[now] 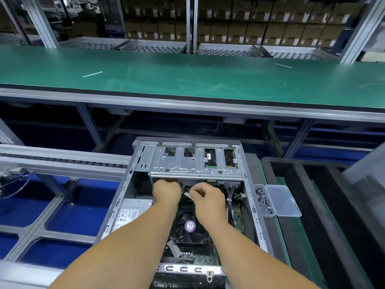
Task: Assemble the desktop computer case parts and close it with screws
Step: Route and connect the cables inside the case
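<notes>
Inside steel case [133,174] | right hand [208,200] pinches white connector [188,195] | left hand [166,192] curled (contents hidden)

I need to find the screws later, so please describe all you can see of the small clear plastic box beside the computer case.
The small clear plastic box lies open at the right side of the open computer case, on the green-edged ledge. Its hinged transparent lid, rectangular with rounded corners, is folded out to the right and lies flat. The tray part next to the case wall holds many small dark screws, scattered loosely. No hand touches it.
</notes>
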